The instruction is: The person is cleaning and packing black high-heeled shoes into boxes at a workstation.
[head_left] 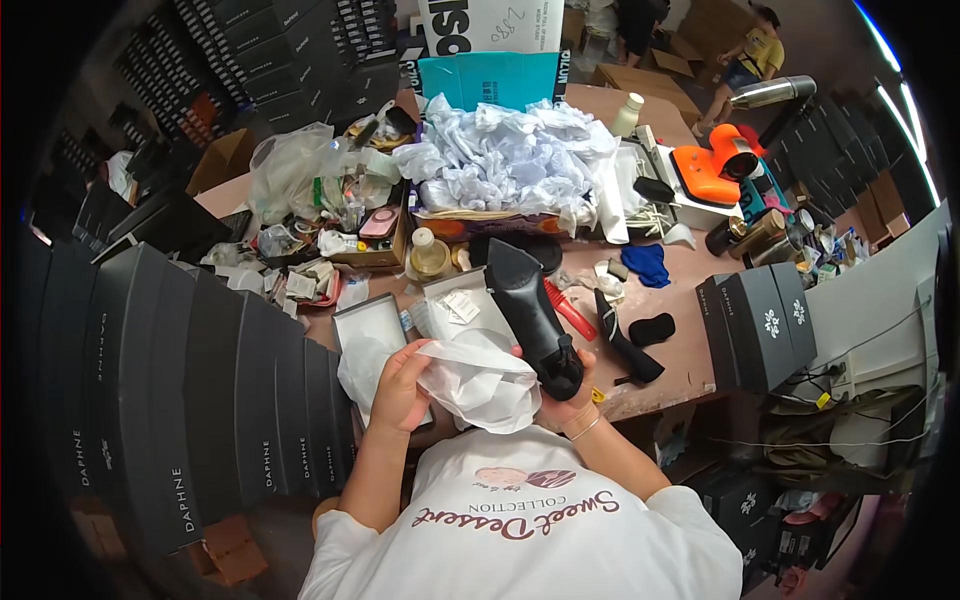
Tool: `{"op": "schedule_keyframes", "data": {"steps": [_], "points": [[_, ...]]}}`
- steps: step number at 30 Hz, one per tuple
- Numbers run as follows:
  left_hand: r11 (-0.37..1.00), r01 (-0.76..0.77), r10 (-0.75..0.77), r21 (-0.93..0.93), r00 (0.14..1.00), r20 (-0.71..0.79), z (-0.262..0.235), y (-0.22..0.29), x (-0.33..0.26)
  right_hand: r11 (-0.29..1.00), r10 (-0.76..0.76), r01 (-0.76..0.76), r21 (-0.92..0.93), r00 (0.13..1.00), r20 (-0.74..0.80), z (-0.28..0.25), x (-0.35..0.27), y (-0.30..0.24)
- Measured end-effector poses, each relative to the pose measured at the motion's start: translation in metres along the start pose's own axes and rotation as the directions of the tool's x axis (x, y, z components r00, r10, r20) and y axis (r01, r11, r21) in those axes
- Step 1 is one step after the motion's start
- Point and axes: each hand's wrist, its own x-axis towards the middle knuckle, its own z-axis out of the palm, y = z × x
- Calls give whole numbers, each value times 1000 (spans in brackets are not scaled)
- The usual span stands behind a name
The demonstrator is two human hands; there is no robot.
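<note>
My right hand (575, 395) is wrapped round the heel end of a black pointed shoe (525, 305), whose toe points away from me. A thin white sheet (480, 385), maybe tissue or a soft bag, is pinched in my left hand (400, 385) and bunches beside the shoe. Whether my right fingers also touch the sheet is hidden. Another black heeled shoe (627, 345) lies on its side to the right, next to a small black pad (652, 329). An open box (365, 318) with white paper inside sits beyond my left hand.
Stacked dark shoe boxes (230, 390) rise on the left; more boxes (757, 325) stand at the table's right. A bin of crumpled white paper (520, 160), a red brush (570, 310), a blue cloth (646, 265) and an orange device (715, 165) are farther back. Someone in yellow (762, 55) is in the background.
</note>
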Motion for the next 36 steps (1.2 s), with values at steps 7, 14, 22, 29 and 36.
{"op": "schedule_keyframes", "data": {"steps": [7,14,22,29,36], "points": [[990,-141,142,16,984,-107,24,-4,13,997,74,-76,32,996,56,-10,-3,-16],[962,-266,273,64,946,-175,18,-31,80,815,200,-192,-547,979,-45,77,-69,-102],[243,-747,356,619,662,660,89,-22,26,732,-73,-202,-651,926,-370,74,-25,-56],[140,-899,327,415,438,838,101,-72,22,-89,-712,52,-995,695,100,-20,-15,23],[239,-941,119,240,274,954,129,-102,29,764,-588,341,-548,717,-374,-14,-45,-12]]}}
